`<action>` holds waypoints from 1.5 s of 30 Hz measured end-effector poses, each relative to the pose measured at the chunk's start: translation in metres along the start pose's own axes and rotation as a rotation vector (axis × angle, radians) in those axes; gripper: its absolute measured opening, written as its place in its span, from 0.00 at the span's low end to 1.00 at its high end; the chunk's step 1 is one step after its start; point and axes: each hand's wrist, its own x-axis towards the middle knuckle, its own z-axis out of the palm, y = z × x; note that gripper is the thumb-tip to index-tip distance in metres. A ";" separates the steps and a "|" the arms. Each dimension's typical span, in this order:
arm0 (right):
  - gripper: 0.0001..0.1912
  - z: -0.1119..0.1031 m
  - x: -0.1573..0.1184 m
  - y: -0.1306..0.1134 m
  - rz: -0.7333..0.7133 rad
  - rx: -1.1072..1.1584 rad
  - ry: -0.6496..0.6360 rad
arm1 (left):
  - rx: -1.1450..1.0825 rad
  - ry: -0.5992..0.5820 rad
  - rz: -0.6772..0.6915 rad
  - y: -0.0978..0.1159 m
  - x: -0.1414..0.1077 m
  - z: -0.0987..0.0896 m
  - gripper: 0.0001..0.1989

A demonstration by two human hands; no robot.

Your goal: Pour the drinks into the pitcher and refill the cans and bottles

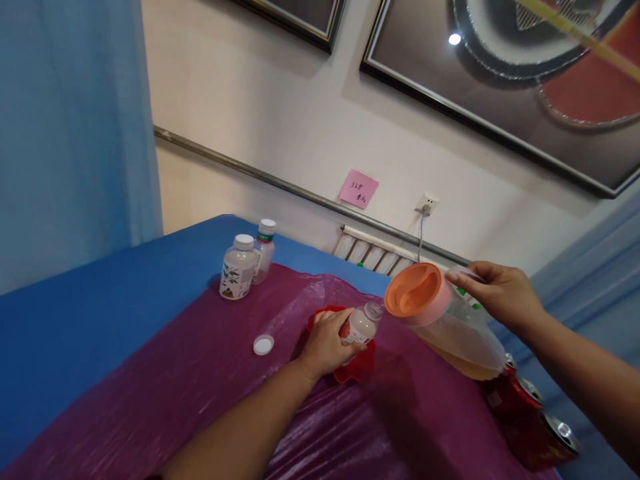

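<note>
My left hand (327, 343) is closed around a small clear bottle (364, 325) with a printed label. The bottle's mouth is uncapped and leans to the right, over a red scalloped dish (357, 370). My right hand (505, 290) grips the handle of a translucent pitcher (457, 340) with an orange lid (415, 293). The pitcher is tipped left, its lid close to the bottle's mouth, and yellowish liquid lies inside it. Whether liquid is flowing between them is hard to make out. A white cap (263, 345) lies left of the dish.
Two white-capped bottles, a wide one (237, 268) and a slimmer one (267, 250), stand at the back left. Several red cans (537, 433) are at the right edge. Purple plastic sheeting (200, 393) covers part of the blue surface (100, 320). Behind are a radiator (367, 250) and plugged-in socket (427, 204).
</note>
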 end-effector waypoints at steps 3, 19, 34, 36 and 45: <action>0.30 0.000 0.001 0.002 -0.006 0.002 -0.007 | -0.004 0.004 0.003 0.000 0.000 0.000 0.39; 0.30 -0.001 0.000 0.002 -0.030 0.010 -0.021 | -0.006 -0.008 0.008 -0.001 0.002 0.001 0.39; 0.30 -0.002 -0.001 0.002 -0.069 -0.026 0.001 | -0.011 -0.011 0.004 0.003 0.000 -0.002 0.38; 0.31 -0.002 0.000 0.002 -0.058 -0.025 0.004 | -0.010 -0.009 0.005 0.002 0.000 -0.001 0.38; 0.29 0.000 0.000 0.003 -0.049 -0.024 -0.006 | -0.005 -0.011 0.007 0.000 0.000 0.001 0.38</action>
